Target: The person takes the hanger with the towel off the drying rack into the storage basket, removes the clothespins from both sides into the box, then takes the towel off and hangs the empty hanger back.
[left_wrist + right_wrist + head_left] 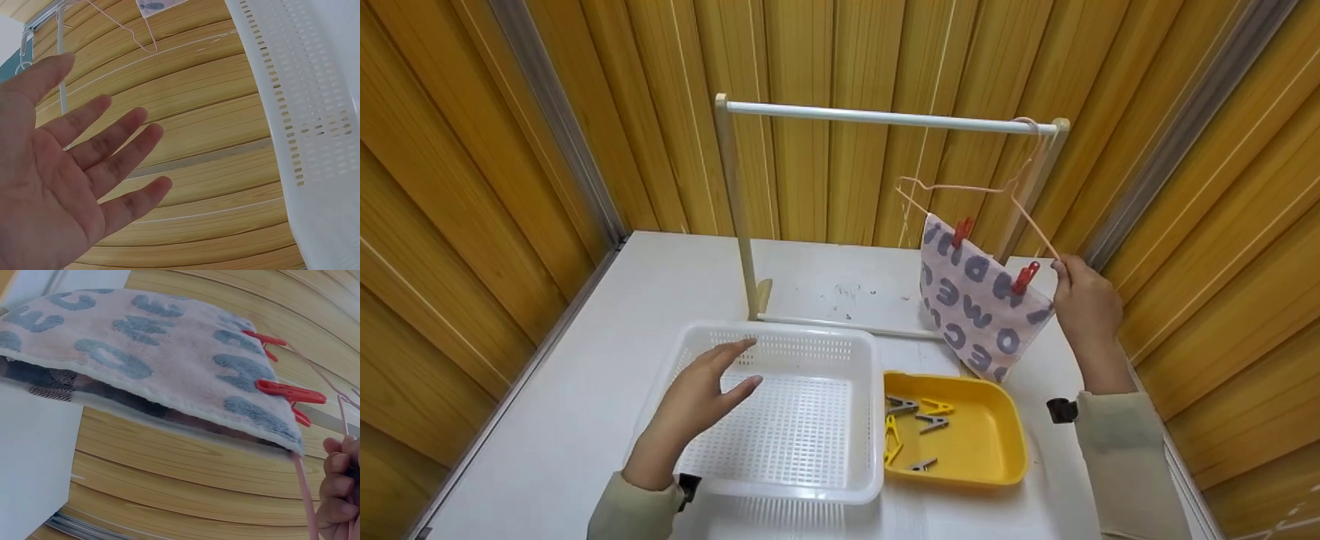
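Note:
A pink wire clothes hanger (969,187) hooks over the rack's top bar near its right end. My right hand (1086,304) grips the hanger's wire at its lower right corner, which hangs tilted down. Over the hanger's bottom wire drapes a pink towel (986,300) with grey letters, its underside dark in the right wrist view. Two red clothespins (289,391) pinch the towel along its top fold. My left hand (697,394) hovers above the left side of a white perforated basket (879,420), fingers spread, palm bare in the left wrist view.
A drying rack with a white top bar (847,114) and wooden posts stands toward the back. Right of the basket is a yellow tray (982,442) holding several yellow and grey clothespins (934,422). Wood-patterned walls (660,112) enclose the white table (562,390).

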Available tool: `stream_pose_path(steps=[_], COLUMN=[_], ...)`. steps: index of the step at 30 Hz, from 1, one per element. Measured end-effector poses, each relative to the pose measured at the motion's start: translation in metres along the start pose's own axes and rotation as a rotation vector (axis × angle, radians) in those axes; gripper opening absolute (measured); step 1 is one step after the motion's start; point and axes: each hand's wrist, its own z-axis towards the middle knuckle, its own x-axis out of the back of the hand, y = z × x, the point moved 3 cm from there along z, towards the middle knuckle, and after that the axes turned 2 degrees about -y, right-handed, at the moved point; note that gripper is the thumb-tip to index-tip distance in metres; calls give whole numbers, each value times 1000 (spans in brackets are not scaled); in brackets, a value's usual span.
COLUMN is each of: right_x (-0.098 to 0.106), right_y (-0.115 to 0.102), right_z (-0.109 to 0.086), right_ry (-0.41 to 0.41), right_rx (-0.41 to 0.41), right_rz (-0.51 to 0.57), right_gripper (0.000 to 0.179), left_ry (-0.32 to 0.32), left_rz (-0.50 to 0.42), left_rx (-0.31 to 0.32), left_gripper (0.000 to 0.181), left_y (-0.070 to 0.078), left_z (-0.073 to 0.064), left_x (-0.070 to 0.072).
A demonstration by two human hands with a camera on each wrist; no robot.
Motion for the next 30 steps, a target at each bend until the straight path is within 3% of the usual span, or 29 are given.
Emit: stream_pose_path(steps=[5,10,16,24,30], right_x=[8,23,38,61,69], right_y=[-2,-8,-22,-45,-63], right_z=[0,-1,-3,-12,-16], right_ry=[90,115,153,268,294], right_rx=[32,47,173,287,361], right_rz=[31,59,35,74,133], right_gripper=[25,25,20,9,8], left_ry=[-12,-10,-6,18,77], left_rz=[-60,-72,-96,-15,25], left_rx=[-54,-120,-176,-248,-294], left_gripper=[66,73,86,91,85], left_y=[8,20,38,66,86], left_z=[18,35,52,73,87], left_x=[7,12,27,51,71])
